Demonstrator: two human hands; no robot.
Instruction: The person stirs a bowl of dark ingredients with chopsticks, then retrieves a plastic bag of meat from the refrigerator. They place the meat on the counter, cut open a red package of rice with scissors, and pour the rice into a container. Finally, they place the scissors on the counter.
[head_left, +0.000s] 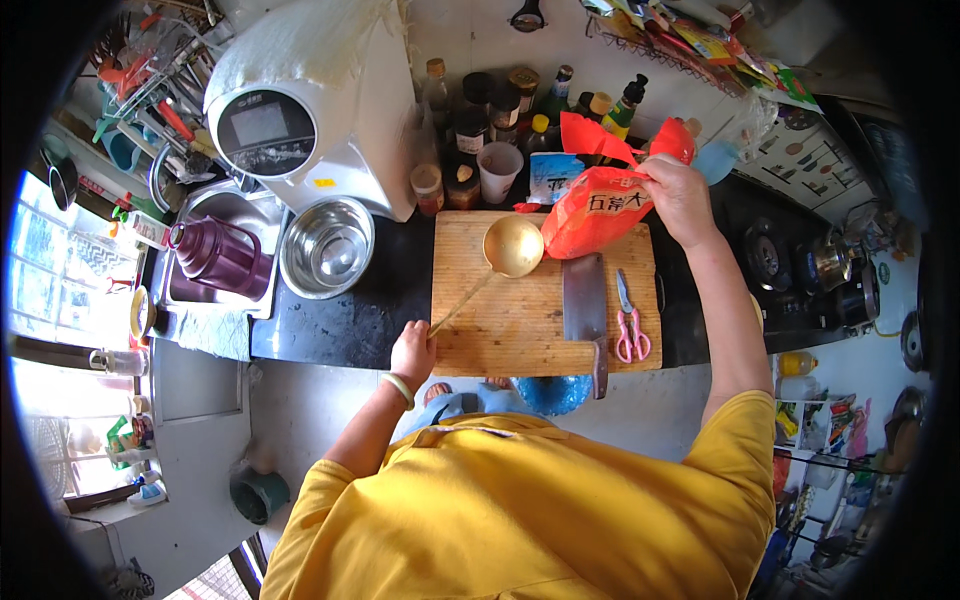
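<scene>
My left hand grips the long thin handle of a round metal ladle, whose bowl is above the wooden cutting board. In my right hand is the gathered neck of a red plastic bag with dark writing. The bag hangs at the board's far edge, close beside the ladle's bowl; what it holds is hidden. A cleaver lies on the board with its handle over the near edge. Right of it lie scissors with pink handles.
Left of the board stands a steel bowl, then a sink with a purple thermos. Bottles, jars and a plastic cup line the wall behind. A gas stove is at right. A blue basin sits below the board.
</scene>
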